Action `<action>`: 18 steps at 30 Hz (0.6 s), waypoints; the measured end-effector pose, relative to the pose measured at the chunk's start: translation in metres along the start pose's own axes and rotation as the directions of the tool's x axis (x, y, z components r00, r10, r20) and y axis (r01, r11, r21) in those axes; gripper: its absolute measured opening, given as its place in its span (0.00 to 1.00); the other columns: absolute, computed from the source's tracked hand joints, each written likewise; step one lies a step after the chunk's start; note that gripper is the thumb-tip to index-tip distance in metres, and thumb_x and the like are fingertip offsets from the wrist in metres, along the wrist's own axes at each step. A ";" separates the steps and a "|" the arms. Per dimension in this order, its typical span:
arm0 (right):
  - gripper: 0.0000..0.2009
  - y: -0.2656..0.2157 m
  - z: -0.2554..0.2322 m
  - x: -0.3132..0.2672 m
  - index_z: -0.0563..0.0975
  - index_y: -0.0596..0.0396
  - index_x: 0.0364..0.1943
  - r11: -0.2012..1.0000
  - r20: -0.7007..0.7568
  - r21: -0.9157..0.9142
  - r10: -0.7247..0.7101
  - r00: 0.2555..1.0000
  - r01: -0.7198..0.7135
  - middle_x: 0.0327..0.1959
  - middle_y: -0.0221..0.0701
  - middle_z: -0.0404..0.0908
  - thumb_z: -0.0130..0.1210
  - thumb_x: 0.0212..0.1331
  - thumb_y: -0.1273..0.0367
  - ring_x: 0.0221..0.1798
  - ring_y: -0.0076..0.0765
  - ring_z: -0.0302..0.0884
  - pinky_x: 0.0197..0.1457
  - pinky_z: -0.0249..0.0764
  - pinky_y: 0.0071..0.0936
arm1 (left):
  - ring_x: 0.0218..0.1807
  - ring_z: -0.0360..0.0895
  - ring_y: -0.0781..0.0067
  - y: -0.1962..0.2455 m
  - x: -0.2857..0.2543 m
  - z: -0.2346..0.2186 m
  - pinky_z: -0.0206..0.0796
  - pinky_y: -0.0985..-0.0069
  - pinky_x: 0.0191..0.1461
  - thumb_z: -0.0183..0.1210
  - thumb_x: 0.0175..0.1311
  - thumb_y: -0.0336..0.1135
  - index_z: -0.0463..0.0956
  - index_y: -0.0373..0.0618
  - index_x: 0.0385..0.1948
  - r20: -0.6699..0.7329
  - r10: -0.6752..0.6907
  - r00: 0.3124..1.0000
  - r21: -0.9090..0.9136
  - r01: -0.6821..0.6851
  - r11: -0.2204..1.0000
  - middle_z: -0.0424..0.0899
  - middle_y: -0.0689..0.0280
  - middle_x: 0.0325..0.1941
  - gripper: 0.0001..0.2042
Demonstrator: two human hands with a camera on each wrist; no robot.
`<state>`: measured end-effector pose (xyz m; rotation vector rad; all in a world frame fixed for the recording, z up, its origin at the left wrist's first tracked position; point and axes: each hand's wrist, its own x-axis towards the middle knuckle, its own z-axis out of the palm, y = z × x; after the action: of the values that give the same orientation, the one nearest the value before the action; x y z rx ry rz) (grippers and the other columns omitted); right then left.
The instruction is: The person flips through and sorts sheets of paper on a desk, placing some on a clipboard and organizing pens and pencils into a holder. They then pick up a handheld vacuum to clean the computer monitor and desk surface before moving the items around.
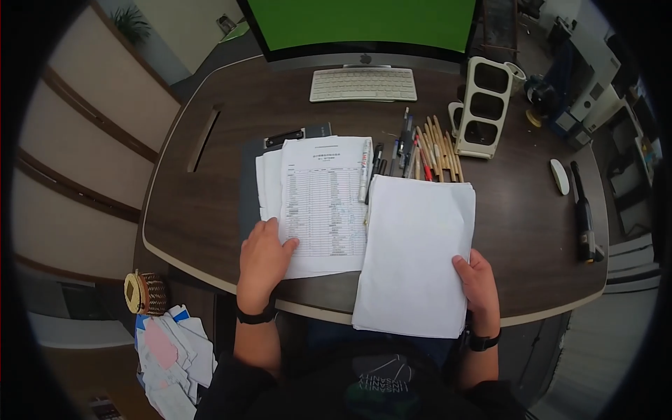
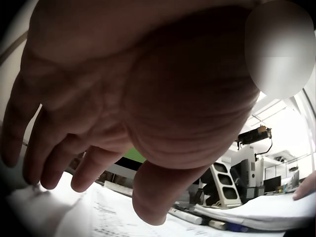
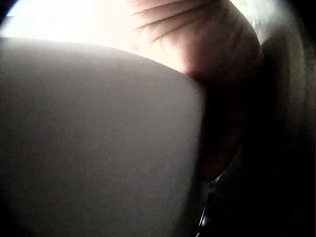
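Note:
My right hand (image 1: 481, 285) holds a stack of blank white paper (image 1: 418, 255) by its right edge, thumb on top and fingers beneath. The stack overhangs the front edge of the desk. In the right wrist view a broad sheet face (image 3: 98, 138) fills much of the picture below the palm. My left hand (image 1: 266, 255) rests at the lower left of a printed table sheet (image 1: 325, 210), which lies on other papers over a dark clipboard (image 1: 250, 175). The left wrist view shows its fingers (image 2: 94, 170) spread loosely, reaching down to the paper. A white marker (image 1: 365, 171) lies along the printed sheet's right side.
Pens and pencils (image 1: 437, 147) lie in a row behind the white stack. A keyboard (image 1: 363, 85) and monitor (image 1: 364, 28) stand at the back. Right of them are a beige three-slot holder (image 1: 483, 106), a mouse (image 1: 559, 176) and a black tool (image 1: 582, 217). Loose papers (image 1: 175, 353) sit lower left.

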<state>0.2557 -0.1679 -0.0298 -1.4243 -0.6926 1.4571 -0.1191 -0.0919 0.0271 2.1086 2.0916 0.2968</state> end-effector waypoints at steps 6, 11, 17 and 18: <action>0.12 0.002 -0.002 0.003 0.75 0.67 0.51 1.000 -0.007 0.001 0.007 1.000 -0.007 0.43 0.36 0.85 0.50 0.72 0.71 0.41 0.25 0.82 0.46 0.79 0.26 | 0.47 0.81 0.49 -0.005 0.008 0.002 0.72 0.61 0.52 0.66 0.60 0.38 0.73 0.33 0.49 0.205 -0.291 0.935 -0.141 0.322 0.936 0.82 0.49 0.45 0.21; 0.12 0.000 -0.001 0.003 0.75 0.67 0.52 1.000 -0.011 0.010 0.023 1.000 -0.023 0.43 0.36 0.85 0.50 0.72 0.72 0.40 0.26 0.82 0.45 0.79 0.27 | 0.41 0.82 0.56 -0.010 0.016 0.009 0.72 0.64 0.47 0.65 0.62 0.37 0.73 0.32 0.50 0.238 -0.216 0.947 -0.344 0.290 0.893 0.82 0.51 0.41 0.20; 0.12 0.001 -0.002 0.003 0.74 0.68 0.52 1.000 -0.006 0.020 0.023 1.000 -0.023 0.44 0.37 0.85 0.50 0.72 0.72 0.41 0.26 0.82 0.46 0.79 0.27 | 0.36 0.81 0.63 -0.008 0.025 0.023 0.72 0.68 0.44 0.62 0.65 0.35 0.78 0.36 0.45 0.159 -0.280 0.947 -0.546 0.321 0.774 0.83 0.56 0.37 0.13; 0.13 0.002 -0.004 0.004 0.74 0.68 0.53 1.000 -0.005 0.013 0.023 1.000 -0.023 0.44 0.37 0.85 0.50 0.72 0.72 0.41 0.26 0.82 0.47 0.79 0.26 | 0.36 0.80 0.64 -0.010 0.026 0.027 0.72 0.69 0.43 0.62 0.65 0.35 0.79 0.36 0.45 0.146 -0.247 0.958 -0.585 0.285 0.759 0.83 0.57 0.36 0.12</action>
<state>0.2598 -0.1661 -0.0339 -1.4297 -0.6644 1.4725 -0.1219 -0.0653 -0.0003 1.4092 1.8848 0.7365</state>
